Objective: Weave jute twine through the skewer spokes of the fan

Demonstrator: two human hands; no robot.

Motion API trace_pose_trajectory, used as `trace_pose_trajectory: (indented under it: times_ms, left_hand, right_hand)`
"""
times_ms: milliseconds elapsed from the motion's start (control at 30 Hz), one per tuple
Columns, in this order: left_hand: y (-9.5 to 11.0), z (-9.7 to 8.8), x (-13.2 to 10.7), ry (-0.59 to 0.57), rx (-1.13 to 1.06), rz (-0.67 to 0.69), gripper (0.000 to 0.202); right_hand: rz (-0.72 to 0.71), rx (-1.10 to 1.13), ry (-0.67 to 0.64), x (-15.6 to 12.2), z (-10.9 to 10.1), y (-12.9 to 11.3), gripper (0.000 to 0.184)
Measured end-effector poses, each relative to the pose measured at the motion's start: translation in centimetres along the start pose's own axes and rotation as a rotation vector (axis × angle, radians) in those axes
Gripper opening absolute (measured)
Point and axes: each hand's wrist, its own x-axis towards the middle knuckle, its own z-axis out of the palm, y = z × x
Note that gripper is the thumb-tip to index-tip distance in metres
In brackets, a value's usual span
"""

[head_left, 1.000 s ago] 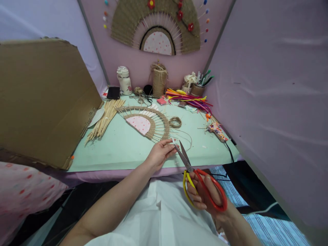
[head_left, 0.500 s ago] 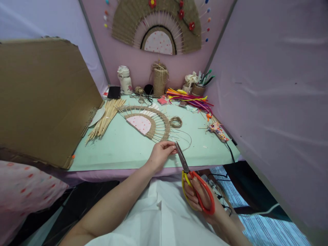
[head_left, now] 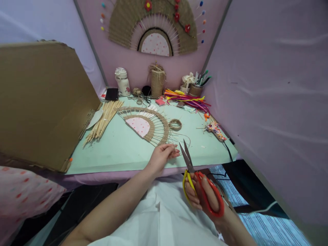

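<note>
Scissors [head_left: 189,159] with red and yellow handles are in my right hand [head_left: 202,194], their blades spread apart and pointing up over the table's front edge. To the left of the blades, my left hand [head_left: 164,155] has thumb and fingers pinched together on a thin strand of twine [head_left: 190,139] that curves over the table. Just beyond that hand lies a half-round fan frame [head_left: 164,124] of sticks woven with brown twine, with a pink dotted centre [head_left: 138,126]. A coil of twine [head_left: 175,124] rests against its right side.
A bundle of thin sticks [head_left: 104,123] lies left, beside a large cardboard sheet [head_left: 43,106]. Colourful pipe cleaners [head_left: 188,99], a twine roll [head_left: 157,82] and a white bottle [head_left: 123,82] stand or lie at the back. A patterned glue gun [head_left: 216,131] is right.
The scissor blades have parted and moved slightly right, away from my left fingers. My left hand stays pinched near the same spot.
</note>
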Motion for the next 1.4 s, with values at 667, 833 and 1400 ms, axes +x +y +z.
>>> trace_pose_trajectory:
  times_ms: [667, 833, 1400]
  left_hand:
    - [0.0, -0.1, 0.0, -0.005, -0.024, 0.008, 0.015]
    - [0.7, -0.4, -0.1, -0.028, -0.165, -0.131, 0.015]
    - [-0.2, -0.1, 0.5, 0.012, 0.044, 0.046, 0.016]
  right_hand:
    - [0.055, -0.005, 0.075, -0.8, 1.4, -1.0, 0.04]
    - [-0.084, -0.183, 0.081, 0.2, -0.8, 0.1, 0.036]
    - [-0.062, -1.281, 0.61, 1.9, 0.2, -0.7, 0.047]
